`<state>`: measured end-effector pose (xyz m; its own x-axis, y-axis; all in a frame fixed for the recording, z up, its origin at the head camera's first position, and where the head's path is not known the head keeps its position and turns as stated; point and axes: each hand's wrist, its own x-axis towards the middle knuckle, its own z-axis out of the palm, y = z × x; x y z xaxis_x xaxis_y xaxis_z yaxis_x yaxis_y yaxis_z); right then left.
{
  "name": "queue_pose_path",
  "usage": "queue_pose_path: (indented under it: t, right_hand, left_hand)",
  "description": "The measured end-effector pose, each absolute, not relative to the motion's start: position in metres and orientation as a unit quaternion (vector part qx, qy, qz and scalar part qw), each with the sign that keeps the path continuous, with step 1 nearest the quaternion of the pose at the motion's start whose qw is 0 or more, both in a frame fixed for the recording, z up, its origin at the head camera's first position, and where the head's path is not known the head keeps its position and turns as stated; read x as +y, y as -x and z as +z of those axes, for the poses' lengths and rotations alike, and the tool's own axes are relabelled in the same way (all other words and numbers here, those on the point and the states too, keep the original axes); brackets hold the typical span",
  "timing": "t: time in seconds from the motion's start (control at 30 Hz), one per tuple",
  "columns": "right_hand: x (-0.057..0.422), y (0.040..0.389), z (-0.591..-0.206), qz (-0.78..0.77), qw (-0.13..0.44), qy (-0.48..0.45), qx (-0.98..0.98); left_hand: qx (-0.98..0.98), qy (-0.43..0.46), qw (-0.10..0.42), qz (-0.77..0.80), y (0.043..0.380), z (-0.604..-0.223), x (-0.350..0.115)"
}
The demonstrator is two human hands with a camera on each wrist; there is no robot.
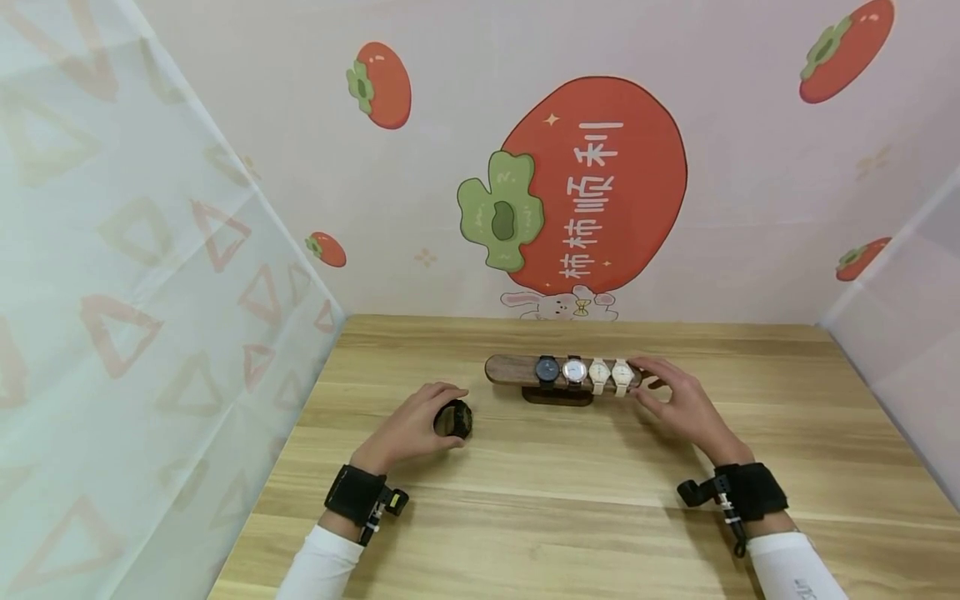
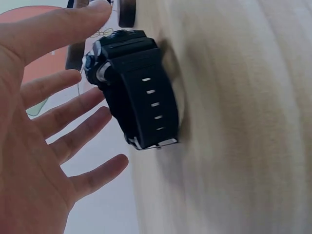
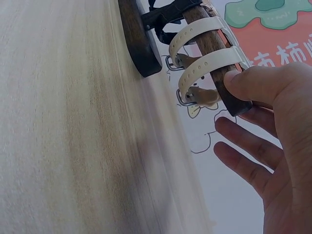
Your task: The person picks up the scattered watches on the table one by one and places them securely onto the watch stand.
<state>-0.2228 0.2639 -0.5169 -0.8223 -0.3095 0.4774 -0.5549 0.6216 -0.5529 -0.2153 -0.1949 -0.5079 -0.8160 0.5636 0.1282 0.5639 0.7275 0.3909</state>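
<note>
A black watch point(image 1: 454, 419), its strap buckled into a loop, stands on the table inside the curve of my left hand point(image 1: 417, 425). In the left wrist view the strap point(image 2: 153, 92) faces the camera, and the fingers are spread loosely beside it with the thumb near its top. My right hand point(image 1: 686, 408) pinches the right end of a dark wooden watch stand point(image 1: 510, 369) between thumb and fingers. Toward that end hang two cream watches point(image 1: 611, 375). Left of them are a white-dialed watch point(image 1: 574, 370) and a dark-dialed watch point(image 1: 547, 368).
The stand's low wooden base point(image 1: 557, 397) rests on the wood-grain table point(image 1: 525, 517). Behind rises a backdrop point(image 1: 420, 183) printed with persimmons and a rabbit, with pale side panels point(image 1: 172, 292) beside the table.
</note>
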Motion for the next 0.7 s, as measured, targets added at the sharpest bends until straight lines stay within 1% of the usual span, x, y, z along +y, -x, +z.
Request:
queue_pose_path:
  t: [0.43, 0.7]
  right_hand:
    - [0.2626, 0.2212, -0.5148, 0.355, 0.168, -0.236, -0.889]
    - [0.2634, 0.2221, -0.5161, 0.354, 0.169, -0.236, -0.889]
  left_hand:
    - [-0.935, 0.301, 0.021, -0.187, 0.2125, -0.5168, -0.1946]
    - [-0.939, 0.298, 0.017, -0.170, 0.2133, -0.5181, -0.1923]
